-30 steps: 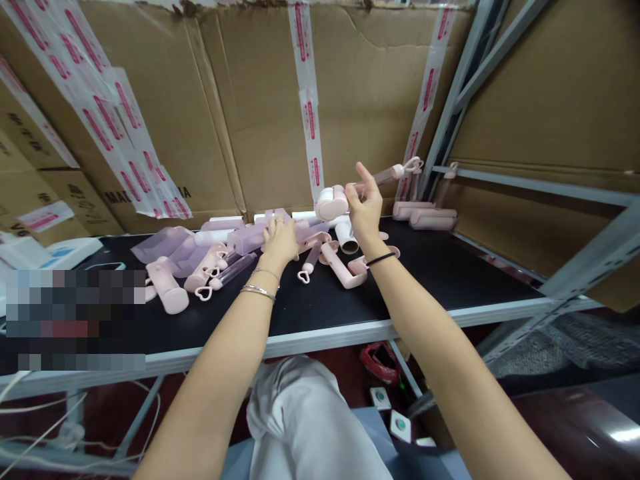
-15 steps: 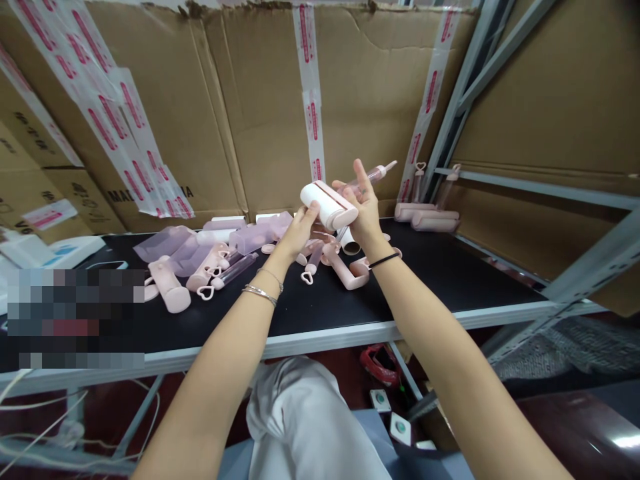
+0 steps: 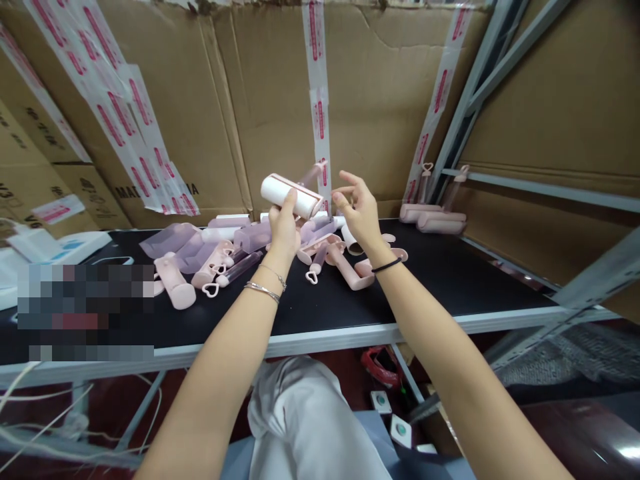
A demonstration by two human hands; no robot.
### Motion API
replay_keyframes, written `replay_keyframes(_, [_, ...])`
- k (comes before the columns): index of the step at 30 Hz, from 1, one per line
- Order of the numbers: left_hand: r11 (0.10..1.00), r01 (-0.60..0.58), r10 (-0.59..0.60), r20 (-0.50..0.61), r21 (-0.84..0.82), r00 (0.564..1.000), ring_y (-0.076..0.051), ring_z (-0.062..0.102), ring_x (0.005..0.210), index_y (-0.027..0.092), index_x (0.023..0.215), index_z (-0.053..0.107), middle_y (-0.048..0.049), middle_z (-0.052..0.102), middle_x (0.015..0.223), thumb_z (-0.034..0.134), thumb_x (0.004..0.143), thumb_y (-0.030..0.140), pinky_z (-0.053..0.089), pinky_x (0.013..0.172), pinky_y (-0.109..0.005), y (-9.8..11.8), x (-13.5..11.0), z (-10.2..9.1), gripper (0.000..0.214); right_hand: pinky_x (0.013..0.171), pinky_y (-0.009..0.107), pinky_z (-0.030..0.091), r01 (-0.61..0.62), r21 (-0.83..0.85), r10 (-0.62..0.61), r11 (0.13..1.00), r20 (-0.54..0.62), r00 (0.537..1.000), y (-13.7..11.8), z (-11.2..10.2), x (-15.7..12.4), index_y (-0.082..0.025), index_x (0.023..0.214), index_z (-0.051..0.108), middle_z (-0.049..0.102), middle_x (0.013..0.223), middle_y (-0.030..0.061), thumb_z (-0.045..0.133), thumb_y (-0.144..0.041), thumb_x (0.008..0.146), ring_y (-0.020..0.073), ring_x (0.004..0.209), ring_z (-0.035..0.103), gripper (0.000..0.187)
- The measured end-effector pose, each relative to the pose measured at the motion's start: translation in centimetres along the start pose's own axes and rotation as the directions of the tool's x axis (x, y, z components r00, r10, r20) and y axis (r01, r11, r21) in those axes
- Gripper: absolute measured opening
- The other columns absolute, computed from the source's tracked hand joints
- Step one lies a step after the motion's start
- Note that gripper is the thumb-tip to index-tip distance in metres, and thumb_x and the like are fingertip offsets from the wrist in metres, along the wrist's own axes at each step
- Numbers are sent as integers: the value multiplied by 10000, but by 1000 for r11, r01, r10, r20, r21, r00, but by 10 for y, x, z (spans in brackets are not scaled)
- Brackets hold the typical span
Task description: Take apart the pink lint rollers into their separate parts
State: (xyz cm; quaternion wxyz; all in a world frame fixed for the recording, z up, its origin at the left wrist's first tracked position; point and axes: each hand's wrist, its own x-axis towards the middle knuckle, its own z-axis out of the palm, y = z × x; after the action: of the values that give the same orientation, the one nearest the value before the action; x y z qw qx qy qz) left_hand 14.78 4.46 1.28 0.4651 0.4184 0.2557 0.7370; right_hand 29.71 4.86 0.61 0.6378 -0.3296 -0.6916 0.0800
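Smooth pink plastic handles [image 3: 175,287] and translucent covers [image 3: 167,241] litter the matte black table [image 3: 450,267] at left. The left hand [image 3: 283,227] clamps a white cylindrical roller [image 3: 291,195] above the table's middle. The right hand [image 3: 357,213], fingers loosely spread, is just beside the roller's end. Taped cardboard [image 3: 225,100] stands behind.

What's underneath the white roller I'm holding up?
Below the white roller, held by the left hand, lie pale purple covers on the black table. The hand hides whatever lies directly beneath.
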Motion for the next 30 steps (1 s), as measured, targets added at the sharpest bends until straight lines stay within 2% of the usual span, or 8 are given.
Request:
replay_keyframes(4, [959, -240, 236, 45, 151, 971, -196, 590, 1198, 297, 1311, 298, -102, 500, 1403, 665, 835, 396, 554, 914, -329, -8, -3, 1, 609, 907, 398, 511, 64, -25, -62, 998, 97, 993, -13, 8, -5, -227, 1218, 600, 663, 1201, 85, 616, -575, 815, 238, 1041, 623, 532])
replay_keyframes(8, [869, -368, 305, 228, 329, 925, -239, 549, 1253, 270, 1375, 196, -169, 331, 1503, 657, 832, 493, 516, 972, -346, -17, -10, 6, 746, 916, 415, 494, 49, -53, -44, 997, 92, 995, -11, 13, -7, -202, 1216, 588, 653, 1214, 105, 672, -558, 757, 272, 1065, 611, 588])
replay_keyframes(11, [812, -449, 332, 337, 374, 881, -261, 532, 1270, 248, 1401, 216, -175, 393, 1469, 600, 841, 577, 482, 1013, -377, -14, -12, 5, 754, 867, 406, 500, -25, -34, 26, 999, 36, 999, -6, 9, -4, -185, 1153, 605, 691, 1083, 82, 684, -534, 739, 260, 961, 627, 547])
replay_keyframes(14, [737, -489, 421, 250, 466, 872, -273, 468, 1332, 214, 1351, 376, -156, 497, 1398, 461, 889, 633, 381, 1113, -421, -3, -9, -2, 629, 857, 395, 495, -55, 8, 54, 998, 30, 998, -4, 4, -3, -190, 1114, 615, 692, 1050, 61, 717, -528, 698, 254, 953, 622, 545])
replay_keyframes(17, [682, -506, 508, 156, 528, 847, -265, 421, 1369, 215, 1304, 479, -117, 565, 1342, 364, 916, 652, 286, 1169, -430, 10, -4, -10, 596, 854, 380, 493, -37, 32, 32, 999, 144, 989, -6, 3, -4, -196, 1112, 624, 688, 1057, 48, 741, -534, 668, 253, 968, 618, 570])
replay_keyframes(23, [712, -543, 532, 162, 444, 831, -219, 615, 1112, 215, 1230, 564, -71, 689, 1066, 386, 891, 684, 440, 1021, -361, 19, 1, -14, 606, 811, 346, 485, -57, -7, 56, 998, 377, 925, -14, 3, -8, -178, 1136, 634, 689, 1020, 42, 722, -535, 688, 245, 929, 626, 579])
replay_keyframes(26, [655, -587, 585, 173, 477, 793, -200, 653, 961, 208, 1117, 621, -80, 707, 1022, 397, 876, 698, 499, 921, -361, 15, 3, -15, 590, 781, 328, 474, -65, -93, 98, 994, 418, 903, -16, 1, -8, -167, 1131, 635, 692, 1002, 51, 697, -542, 700, 237, 877, 624, 574])
replay_keyframes(30, [540, -649, 613, 278, 536, 740, -199, 655, 991, 176, 1144, 602, -100, 700, 1076, 387, 921, 631, 509, 914, -371, 9, 5, -19, 550, 712, 306, 441, -39, -262, 160, 964, 462, 872, -16, -2, -8, -148, 1088, 646, 694, 942, 61, 674, -545, 696, 222, 785, 604, 559])
